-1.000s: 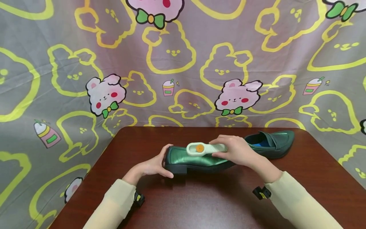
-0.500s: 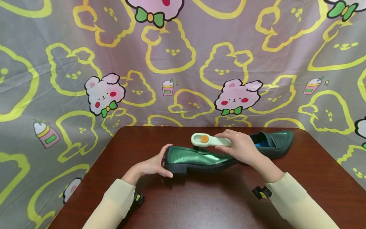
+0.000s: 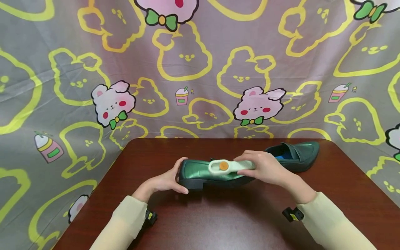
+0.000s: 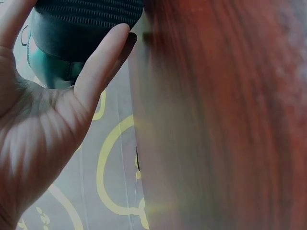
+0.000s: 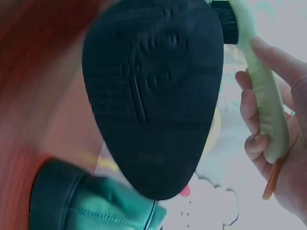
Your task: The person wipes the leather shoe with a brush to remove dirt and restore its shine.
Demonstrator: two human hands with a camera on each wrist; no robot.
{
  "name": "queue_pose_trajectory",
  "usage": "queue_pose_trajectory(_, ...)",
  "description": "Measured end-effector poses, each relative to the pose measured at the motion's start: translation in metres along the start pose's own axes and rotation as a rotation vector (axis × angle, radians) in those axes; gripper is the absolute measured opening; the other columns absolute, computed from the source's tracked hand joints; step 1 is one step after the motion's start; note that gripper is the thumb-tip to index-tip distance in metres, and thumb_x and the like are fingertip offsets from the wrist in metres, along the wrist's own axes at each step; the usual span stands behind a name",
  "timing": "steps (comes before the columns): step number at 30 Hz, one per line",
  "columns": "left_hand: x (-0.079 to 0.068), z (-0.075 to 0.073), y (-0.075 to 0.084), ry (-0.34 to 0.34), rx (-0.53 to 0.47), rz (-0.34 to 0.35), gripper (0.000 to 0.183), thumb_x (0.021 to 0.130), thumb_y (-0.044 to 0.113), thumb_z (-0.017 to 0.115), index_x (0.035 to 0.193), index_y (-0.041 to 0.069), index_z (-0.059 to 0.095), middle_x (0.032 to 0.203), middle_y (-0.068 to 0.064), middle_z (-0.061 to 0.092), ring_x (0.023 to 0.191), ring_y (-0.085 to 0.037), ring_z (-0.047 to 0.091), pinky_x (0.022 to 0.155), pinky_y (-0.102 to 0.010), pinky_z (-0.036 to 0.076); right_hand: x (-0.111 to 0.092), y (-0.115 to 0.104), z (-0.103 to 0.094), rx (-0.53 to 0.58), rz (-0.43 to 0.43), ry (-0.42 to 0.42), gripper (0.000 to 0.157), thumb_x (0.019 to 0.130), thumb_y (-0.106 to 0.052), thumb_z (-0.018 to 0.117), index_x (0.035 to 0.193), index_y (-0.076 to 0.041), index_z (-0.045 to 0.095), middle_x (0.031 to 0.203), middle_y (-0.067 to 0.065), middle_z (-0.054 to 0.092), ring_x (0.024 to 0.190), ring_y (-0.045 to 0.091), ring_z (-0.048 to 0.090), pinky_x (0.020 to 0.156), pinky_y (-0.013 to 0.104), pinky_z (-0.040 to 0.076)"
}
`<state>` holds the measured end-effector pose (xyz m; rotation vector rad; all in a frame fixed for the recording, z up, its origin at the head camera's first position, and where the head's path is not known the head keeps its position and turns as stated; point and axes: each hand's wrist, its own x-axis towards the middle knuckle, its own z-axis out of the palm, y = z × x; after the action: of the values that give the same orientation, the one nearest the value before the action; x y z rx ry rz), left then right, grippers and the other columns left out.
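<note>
My left hand [image 3: 165,178] grips a shiny green loafer [image 3: 193,170] by its heel, thumb below and fingers behind. In the left wrist view the thumb presses the edge of the ridged black heel [image 4: 91,28]. The loafer is tilted with its toe to the right, and its dark sole [image 5: 158,96] faces the right wrist camera. My right hand [image 3: 264,166] holds a pale green brush [image 3: 215,167] with an orange button-like disc, covering part of the loafer's upper. Dark bristles [image 5: 229,21] show beside the sole's edge; whether they touch the upper is hidden.
Behind my right hand, the matching green loafer [image 3: 304,158] stands on the reddish-brown table [image 3: 212,222], toe to the far right. A grey cartoon-print curtain [image 3: 200,86] rises behind the table's back edge and along its sides.
The brush rose off the loafer half a second ago and is now lowered in front of its upper again, slightly right of where it began. The left hand and loafer stay nearly still.
</note>
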<state>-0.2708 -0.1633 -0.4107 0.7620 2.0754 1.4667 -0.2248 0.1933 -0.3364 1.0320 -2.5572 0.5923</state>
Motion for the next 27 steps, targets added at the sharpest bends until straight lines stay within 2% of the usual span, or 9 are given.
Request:
queue_pose_trajectory(5, -0.001, 0.001, 0.0, 0.0, 0.02, -0.004, 0.105, 0.067, 0.009, 0.079, 0.136, 0.032, 0.003, 0.13, -0.013, 0.025, 0.107, -0.027, 0.046, 0.082, -0.036, 0.042, 0.001, 0.018, -0.007, -0.082, 0.088, 0.112, 0.038, 0.073, -0.046, 0.069, 0.104, -0.024, 0.064, 0.088, -0.013, 0.057, 0.067, 0.005, 0.047, 0.055, 0.026, 0.039)
queue_pose_trajectory(9, -0.001, 0.001, 0.0, 0.009, 0.033, -0.001, 0.105, 0.067, 0.01, 0.08, 0.136, 0.033, 0.004, 0.13, -0.012, 0.026, 0.108, -0.026, 0.045, 0.084, -0.035, 0.041, -0.002, 0.018, -0.008, -0.073, 0.094, 0.117, 0.039, 0.073, -0.048, 0.068, 0.104, -0.025, 0.064, 0.089, -0.014, 0.056, 0.067, 0.005, 0.047, 0.055, 0.026, 0.039)
queue_pose_trajectory(14, 0.0, 0.0, 0.001, 0.015, 0.035, -0.007, 0.105, 0.066, 0.01, 0.08, 0.135, 0.032, 0.004, 0.13, -0.012, 0.026, 0.107, -0.027, 0.046, 0.084, -0.035, 0.041, -0.008, 0.0, -0.002, 0.01, -0.027, 0.056, 0.037, 0.072, -0.039, 0.073, 0.106, -0.028, 0.063, 0.093, -0.019, 0.055, 0.073, 0.0, 0.048, 0.059, 0.022, 0.043)
queue_pose_trajectory(16, 0.0, 0.0, 0.002, 0.021, 0.046, -0.006, 0.105, 0.066, 0.011, 0.08, 0.135, 0.032, 0.004, 0.129, -0.012, 0.027, 0.107, -0.026, 0.045, 0.084, -0.035, 0.04, -0.01, -0.007, 0.002, 0.014, -0.083, 0.022, 0.037, 0.072, -0.039, 0.073, 0.106, -0.027, 0.063, 0.094, -0.018, 0.055, 0.073, -0.001, 0.049, 0.06, 0.02, 0.043)
queue_pose_trajectory(19, 0.001, 0.0, 0.002, 0.027, 0.063, 0.009, 0.107, 0.065, 0.012, 0.081, 0.136, 0.03, 0.004, 0.129, -0.012, 0.028, 0.108, -0.025, 0.044, 0.085, -0.035, 0.039, -0.012, -0.012, 0.006, -0.01, -0.12, -0.025, 0.037, 0.073, -0.042, 0.072, 0.106, -0.027, 0.063, 0.095, -0.017, 0.055, 0.074, -0.001, 0.05, 0.06, 0.02, 0.044)
queue_pose_trajectory(23, 0.001, 0.0, 0.002, 0.023, 0.063, 0.012, 0.107, 0.065, 0.012, 0.081, 0.136, 0.029, 0.003, 0.13, -0.012, 0.027, 0.11, -0.026, 0.043, 0.086, -0.035, 0.039, -0.012, -0.007, 0.003, -0.003, -0.068, -0.02, 0.037, 0.072, -0.039, 0.073, 0.106, -0.029, 0.063, 0.094, -0.019, 0.054, 0.073, -0.001, 0.049, 0.061, 0.021, 0.044)
queue_pose_trajectory(27, 0.0, 0.0, 0.0, 0.024, 0.049, 0.001, 0.106, 0.066, 0.011, 0.08, 0.136, 0.03, 0.003, 0.13, -0.012, 0.026, 0.109, -0.026, 0.042, 0.083, -0.035, 0.041, -0.011, 0.005, -0.004, -0.017, 0.012, 0.062, 0.037, 0.071, -0.037, 0.074, 0.106, -0.028, 0.064, 0.093, -0.019, 0.055, 0.072, 0.001, 0.048, 0.059, 0.023, 0.043)
